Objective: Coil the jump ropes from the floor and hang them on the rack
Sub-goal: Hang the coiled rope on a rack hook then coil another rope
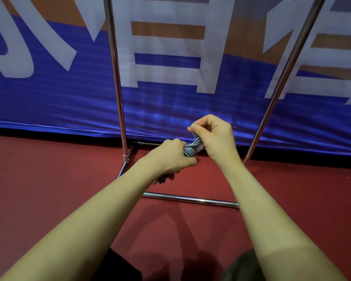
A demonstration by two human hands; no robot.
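A grey jump rope (190,151) is bundled into a tight coil between both hands, held above the red floor in front of the rack. My left hand (170,157) grips the coil around its middle; more grey rope shows under that hand. My right hand (213,134) pinches a strand at the coil's upper end, fingers curled. The metal rack (118,86) stands just behind, with two chrome uprights and a low base bar. Its top is out of view.
The rack's base bar (190,199) lies on the red floor (49,179) below my forearms. A blue, orange and white banner (170,102) covers the wall behind the rack. Dark clothing shows at the bottom edge.
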